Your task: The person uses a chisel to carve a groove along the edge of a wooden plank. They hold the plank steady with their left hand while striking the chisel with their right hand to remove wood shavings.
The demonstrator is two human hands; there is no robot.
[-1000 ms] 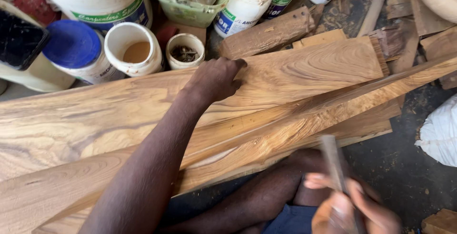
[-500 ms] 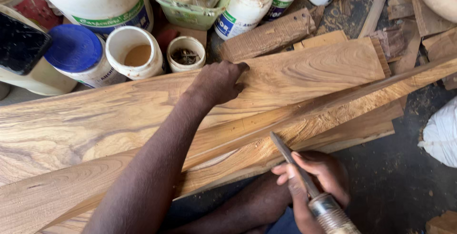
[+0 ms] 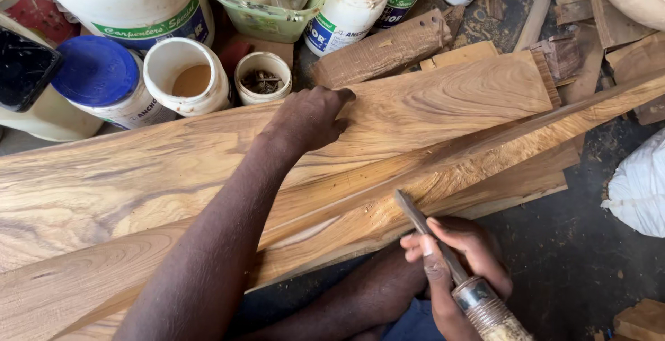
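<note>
While the left hand [image 3: 308, 116] lies palm down with its fingers loosely curled on a wide, pale golden wood plank with dark grain streaks [image 3: 138, 175], the right hand [image 3: 454, 261] is closed around a long metal chisel with a ringed wooden handle [image 3: 443, 254], forefinger laid along the shaft. The chisel's flat tip meets the near edge of a narrower, rough-cut golden wood strip [image 3: 429, 181] that runs slantwise beside the wide plank, both resting on the dark workshop floor [image 3: 575, 265]. The left hand grips nothing; it only presses on the plank near its far edge.

Beyond the plank's far edge stands a crowd of containers: a white plastic jar with a blue lid [image 3: 104, 81], an open white tub holding brown liquid [image 3: 187, 74], a small open white cup of dark nails or screws [image 3: 262, 77], a large white bucket with a green band [image 3: 131, 1] and a pale green plastic basket of tins [image 3: 267, 12]. A short rough block of brown wood [image 3: 384, 50] lies just past the fingertips. A white sack [image 3: 641, 185] sits at the right, well apart from the chisel. The person's bare knee [image 3: 360, 299] shows under the plank's near edge.
</note>
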